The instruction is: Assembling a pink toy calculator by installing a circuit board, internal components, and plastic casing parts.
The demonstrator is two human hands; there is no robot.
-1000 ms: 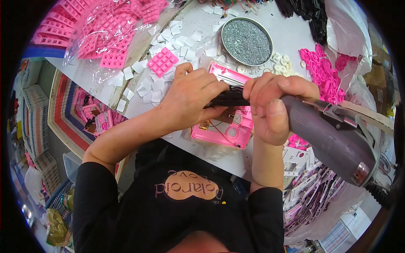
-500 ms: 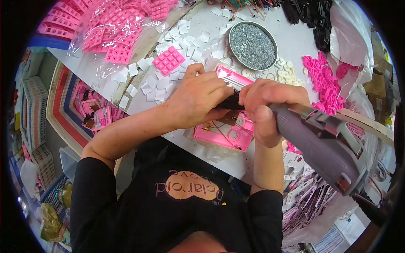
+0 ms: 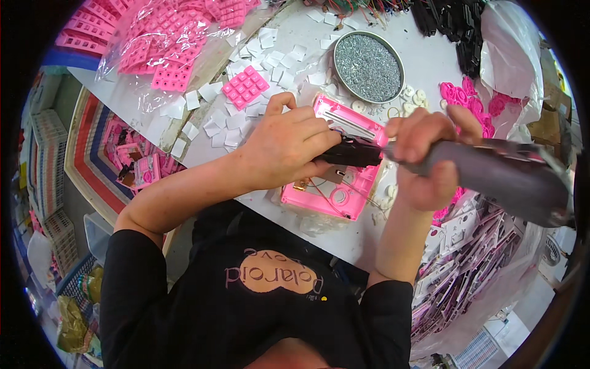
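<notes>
In my right hand (image 3: 427, 154) is a grey-purple electric screwdriver (image 3: 504, 178), fingers wrapped round its body, its tip end pointing left. That end reaches the right end of a black plastic part (image 3: 356, 152); whether it touches cannot be made out. My left hand (image 3: 292, 141) pinches the left end of this part, holding it above an open pink plastic casing (image 3: 313, 200). Thin wires and a round speaker-like ring (image 3: 340, 195) show inside the casing. Part of the casing is hidden behind my left hand and the black part.
Beyond the casing stands a round tin of small screws (image 3: 369, 66). A pink keypad (image 3: 246, 87) lies among white paper squares (image 3: 215, 123). Pink loops (image 3: 461, 98), black parts (image 3: 452, 31) and white discs (image 3: 415, 100) lie to the right. Bagged pink keypads (image 3: 172, 49) are far left.
My right hand has moved right with the electric screwdriver, whose body has swung up to a flatter angle. More of the black part now shows. My left hand has stayed nearly still.
</notes>
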